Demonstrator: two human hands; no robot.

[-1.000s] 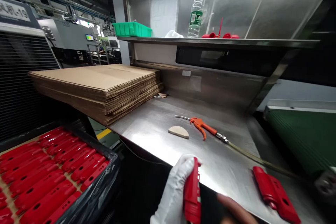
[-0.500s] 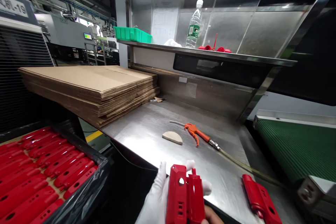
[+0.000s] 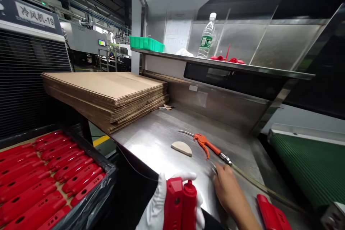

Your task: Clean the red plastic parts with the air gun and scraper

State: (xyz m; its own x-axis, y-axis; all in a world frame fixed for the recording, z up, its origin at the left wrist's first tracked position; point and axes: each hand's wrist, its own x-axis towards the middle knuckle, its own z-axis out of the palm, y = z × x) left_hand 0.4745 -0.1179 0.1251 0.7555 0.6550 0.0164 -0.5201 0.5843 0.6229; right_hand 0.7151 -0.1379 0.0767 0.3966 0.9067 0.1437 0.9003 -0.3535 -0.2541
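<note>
My left hand (image 3: pixel 159 206), in a white glove, is closed round two red plastic housings (image 3: pixel 180 201) held upright side by side at the front edge of the steel table (image 3: pixel 151 138). My bare right hand (image 3: pixel 228 191) rests on the table to their right, fingers together and pointing at the orange air gun (image 3: pixel 206 143). A thin bit of metal (image 3: pixel 214 168) shows at the fingertips; I cannot make out what it is. The fingertips stop just short of the air gun's hose coupling.
A beige half-disc (image 3: pixel 182 148) lies left of the air gun. Another red housing (image 3: pixel 272 216) lies at the table's right front. A stack of flat cardboard (image 3: pixel 107 90) fills the left end. A lined box of red housings (image 3: pixel 48 179) sits lower left, a green conveyor belt (image 3: pixel 309 161) right.
My right hand has come out from under the red housings and moved up and right onto the table towards the air gun. The left hand has lowered the housings slightly.
</note>
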